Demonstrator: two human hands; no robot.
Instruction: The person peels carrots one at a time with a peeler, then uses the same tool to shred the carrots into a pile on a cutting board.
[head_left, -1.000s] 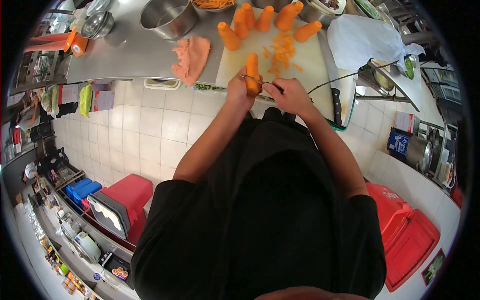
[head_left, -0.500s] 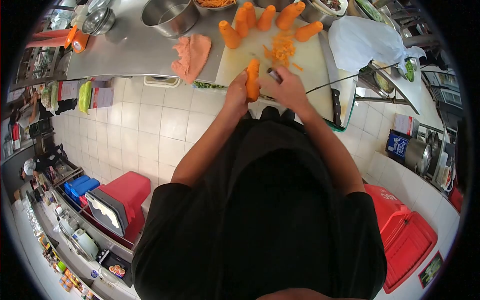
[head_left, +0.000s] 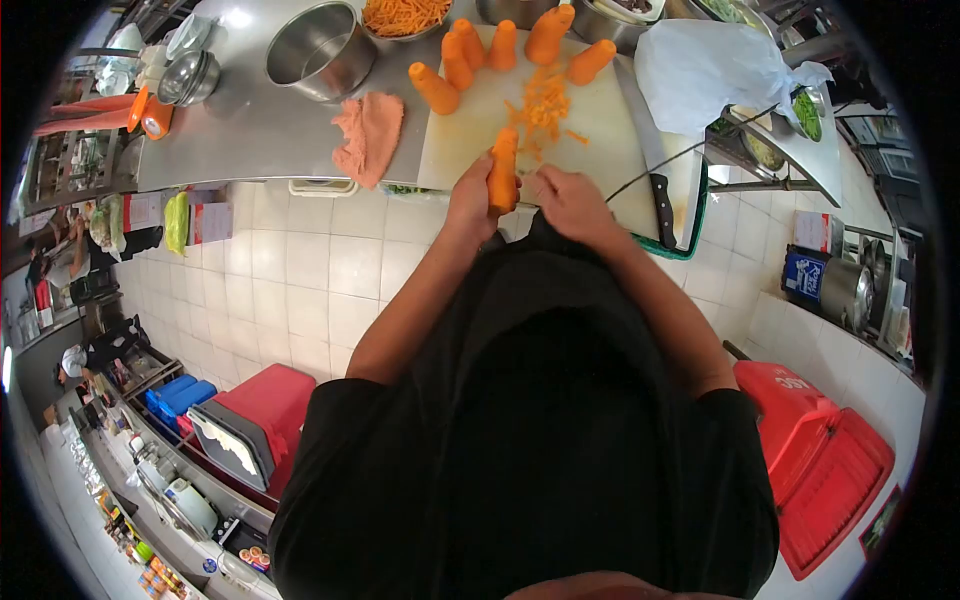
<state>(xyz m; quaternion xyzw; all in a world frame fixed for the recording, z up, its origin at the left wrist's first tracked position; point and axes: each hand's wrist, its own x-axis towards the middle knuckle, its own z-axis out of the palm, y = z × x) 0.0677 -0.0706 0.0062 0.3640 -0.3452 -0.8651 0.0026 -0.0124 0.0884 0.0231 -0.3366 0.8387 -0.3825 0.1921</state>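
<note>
My left hand (head_left: 472, 200) is wrapped round a peeled-looking carrot (head_left: 504, 170), its tip pointing away from me over the board's near edge. Close to the carrot's lower end, my right hand (head_left: 574, 205) is closed on a peeler, which the fingers now mostly hide. Beyond the hands lies a pile of orange carrot peelings (head_left: 545, 105) on the white cutting board (head_left: 470, 130). Several whole carrots (head_left: 503, 46) stand or lean along the board's far side. To the right rests a large knife (head_left: 662, 210) with a black handle.
A salmon-coloured cloth (head_left: 368, 138) lies left of the board, near an empty steel pot (head_left: 322, 55). Shredded carrot (head_left: 405, 14) fills a bowl at the back. A white plastic bag (head_left: 705, 75) sits to the right. Red bins (head_left: 835, 490) stand behind on the floor.
My right hand has come nearer to my body and turned, so the peeler shows less. The left hand still grips the carrot. The whole view has shifted slightly with my head.
</note>
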